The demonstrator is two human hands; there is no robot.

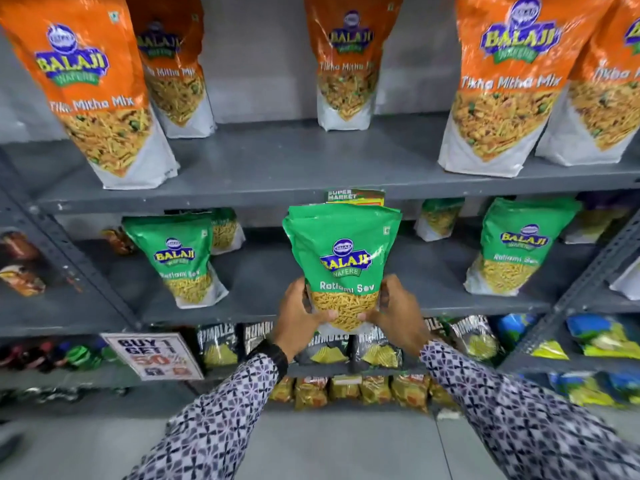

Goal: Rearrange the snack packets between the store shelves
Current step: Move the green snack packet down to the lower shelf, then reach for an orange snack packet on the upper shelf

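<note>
I hold a green Ratlami Sev packet [343, 251] upright in front of the middle grey shelf [277, 271]. My left hand [299, 315] grips its lower left side and my right hand [398, 311] grips its lower right side. More green Ratlami Sev packets stand on that middle shelf, one at the left [181, 258] and one at the right [516, 247], with others behind. Orange Tikha Mitha Mix packets [502, 81] stand in a row on the upper shelf [294, 168].
Black chip packets [218, 344] fill the shelf below my hands, with yellow packets [374, 389] lower still. A "Buy 1 Get 1" sign [152, 355] hangs at the lower left. A slotted shelf upright [588, 282] stands to the right, with blue and yellow packets [602, 337] beyond.
</note>
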